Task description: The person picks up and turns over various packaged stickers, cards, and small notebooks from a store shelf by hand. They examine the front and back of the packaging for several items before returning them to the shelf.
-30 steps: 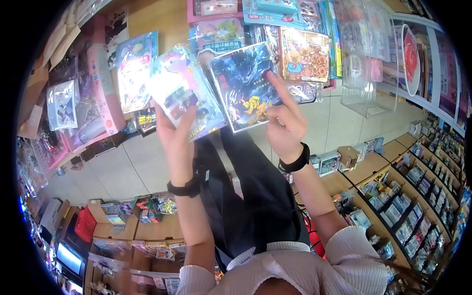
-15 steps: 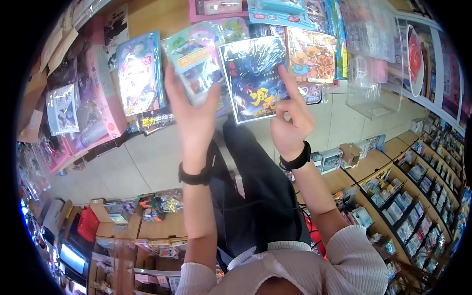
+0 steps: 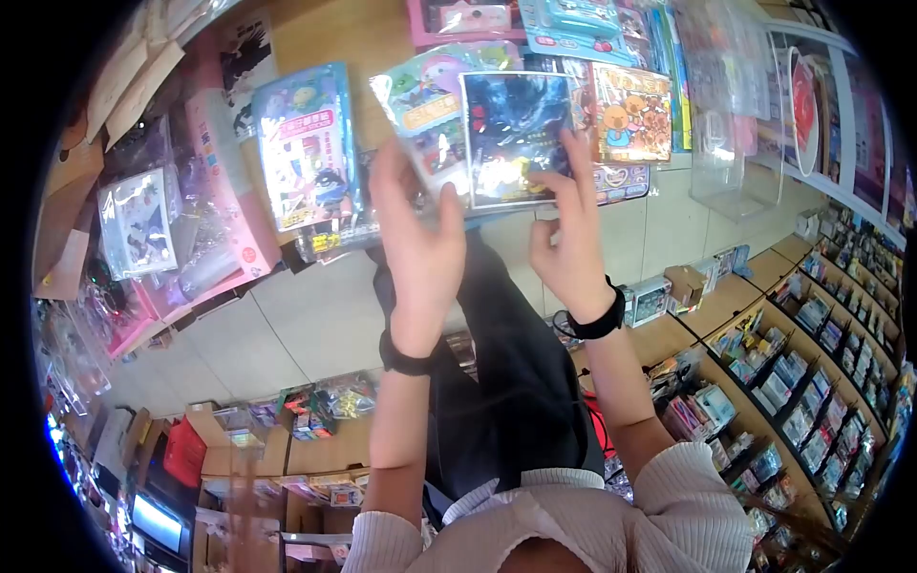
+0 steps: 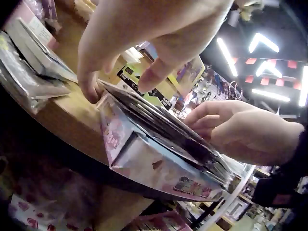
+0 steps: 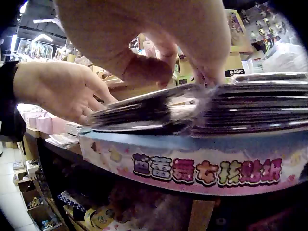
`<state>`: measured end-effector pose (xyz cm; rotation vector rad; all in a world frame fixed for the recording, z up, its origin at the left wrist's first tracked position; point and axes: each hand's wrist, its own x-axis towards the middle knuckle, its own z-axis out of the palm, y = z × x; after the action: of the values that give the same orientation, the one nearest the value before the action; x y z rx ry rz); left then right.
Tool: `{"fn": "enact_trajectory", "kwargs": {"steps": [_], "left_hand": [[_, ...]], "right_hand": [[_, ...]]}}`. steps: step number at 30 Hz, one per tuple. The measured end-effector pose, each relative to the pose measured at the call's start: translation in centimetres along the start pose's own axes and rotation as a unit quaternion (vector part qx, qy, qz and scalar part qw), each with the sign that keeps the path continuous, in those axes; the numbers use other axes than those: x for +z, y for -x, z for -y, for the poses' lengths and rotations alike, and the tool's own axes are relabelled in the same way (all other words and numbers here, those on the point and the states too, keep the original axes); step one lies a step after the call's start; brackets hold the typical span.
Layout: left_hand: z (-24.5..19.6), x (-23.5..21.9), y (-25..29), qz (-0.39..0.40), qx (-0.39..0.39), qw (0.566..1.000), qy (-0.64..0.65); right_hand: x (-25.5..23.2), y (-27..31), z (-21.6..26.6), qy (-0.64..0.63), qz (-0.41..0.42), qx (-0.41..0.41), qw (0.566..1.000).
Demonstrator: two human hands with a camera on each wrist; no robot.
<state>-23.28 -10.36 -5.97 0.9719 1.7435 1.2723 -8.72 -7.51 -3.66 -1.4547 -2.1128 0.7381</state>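
Observation:
A dark blue picture packet (image 3: 521,115) with a white border lies in front of me, overlapping a pastel cartoon packet (image 3: 430,115). At the pastel packet's left edge my left hand (image 3: 415,244) has its thumb spread from the fingers. My right hand (image 3: 573,224) touches the dark packet's right side with an extended finger, the other fingers bent. Both wrist views show a stack of thin packets (image 5: 260,108) over a pink and white printed box (image 5: 207,163). A left fingertip rests at the stack's corner in the left wrist view.
To the left lies a blue sticker packet (image 3: 306,143), beside a pink-edged box (image 3: 224,181) of wrapped goods. An orange bear packet (image 3: 630,115) and a clear plastic holder (image 3: 731,143) stand to the right. Shelves of small packets (image 3: 802,401) line the floor behind.
The view has shifted, moving everything rightward. Both packets have slid away from my body, and the dark one has straightened. My left hand has moved right, closer to my right hand.

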Motion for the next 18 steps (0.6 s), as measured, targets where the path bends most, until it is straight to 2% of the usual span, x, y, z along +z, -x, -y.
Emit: {"fn": "enact_trajectory", "kwargs": {"steps": [4, 7, 9, 11, 13, 16, 17, 18], "left_hand": [[0.0, -2.7, 0.0, 0.009, -0.009, 1.000, 0.018], [-0.2, -5.8, -0.3, -0.005, 0.015, 0.997, 0.070], [-0.5, -8.0, -0.4, -0.033, 0.015, 0.992, 0.119], [-1.1, -10.4, -0.7, -0.052, 0.018, 0.988, 0.147], [-1.2, -12.4, -1.1, -0.064, 0.011, 0.988, 0.142], [-0.4, -14.7, -1.5, -0.066, 0.000, 0.989, 0.132], [0.0, -15.1, -1.4, -0.060, 0.001, 0.989, 0.134], [0.5, -15.4, -1.3, -0.023, 0.007, 0.996, 0.082]], "right_hand": [[0.4, -0.1, 3.0, 0.039, -0.050, -0.005, 0.998], [2.2, -1.1, 6.9, -0.018, -0.073, 0.000, 0.997], [4.5, -2.3, 9.9, -0.104, -0.087, -0.031, 0.990], [6.5, -4.4, 13.8, -0.202, -0.044, 0.018, 0.978], [10.2, -7.1, 15.5, -0.353, -0.027, 0.099, 0.930], [15.4, -12.5, 14.8, -0.253, -0.022, 0.110, 0.961], [16.0, -14.6, 14.6, -0.179, 0.012, 0.117, 0.977], [16.5, -16.4, 14.4, -0.101, 0.047, 0.125, 0.986]]}}
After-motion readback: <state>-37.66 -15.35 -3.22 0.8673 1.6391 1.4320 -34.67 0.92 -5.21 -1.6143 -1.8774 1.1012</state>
